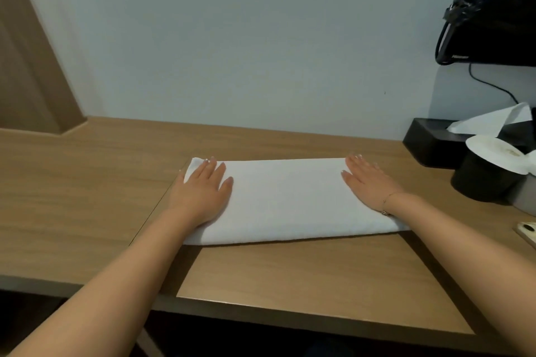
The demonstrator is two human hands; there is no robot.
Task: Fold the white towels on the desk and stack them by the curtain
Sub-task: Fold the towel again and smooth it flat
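One white towel [285,200] is shown laid flat as a long folded strip on the wooden bench [87,188], approx. mid-bench, its far edge parallel to the wall and its near edge just short of the bench's front edge. It is pressed down at both ends: the left hand [201,193] is laid flat on the towel's left end, fingers straight and spread, w/ nothing pinched; the right hand [368,182] is laid flat on the right end, fingers straight and close together, also w/o any grip on the cloth.

Progress, as judged: a first fold appears made and is being smoothed; further folds across the length are likely still owed. No stack is seen, and no other towels are in view. What may be the curtain [26,66] is seen at the far left corner, well apart from the towel.

At the bench's right edge: a black tissue box [435,142], a paper roll [493,153], a black bag [499,6] above.
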